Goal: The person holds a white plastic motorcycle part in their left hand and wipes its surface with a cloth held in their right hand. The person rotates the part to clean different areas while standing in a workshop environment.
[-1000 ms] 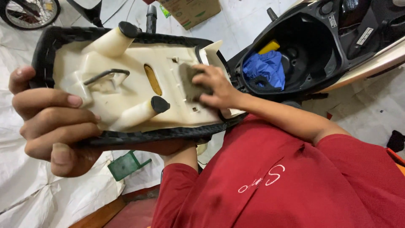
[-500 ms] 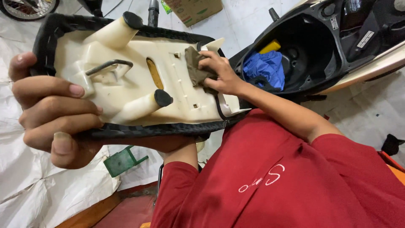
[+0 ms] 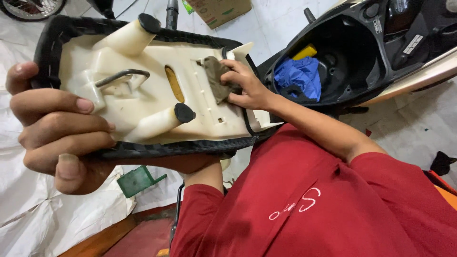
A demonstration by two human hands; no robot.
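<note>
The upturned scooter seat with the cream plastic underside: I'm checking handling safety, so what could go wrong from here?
1. The left hand grips only one edge of the upturned scooter seat with the cream plastic underside, so pressure from wiping might tip it.
2. The right hand presses a grey-brown rag near raised ribs and slots; the cloth could snag.
3. The bent metal latch loop stands close to the left fingers and could scrape them.

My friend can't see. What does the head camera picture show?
A person in a red shirt holds an upturned scooter seat with the left hand while the right hand presses a grey-brown rag onto its cream plastic underside. Behind sits the scooter's open storage compartment with a blue cloth inside.
</note>
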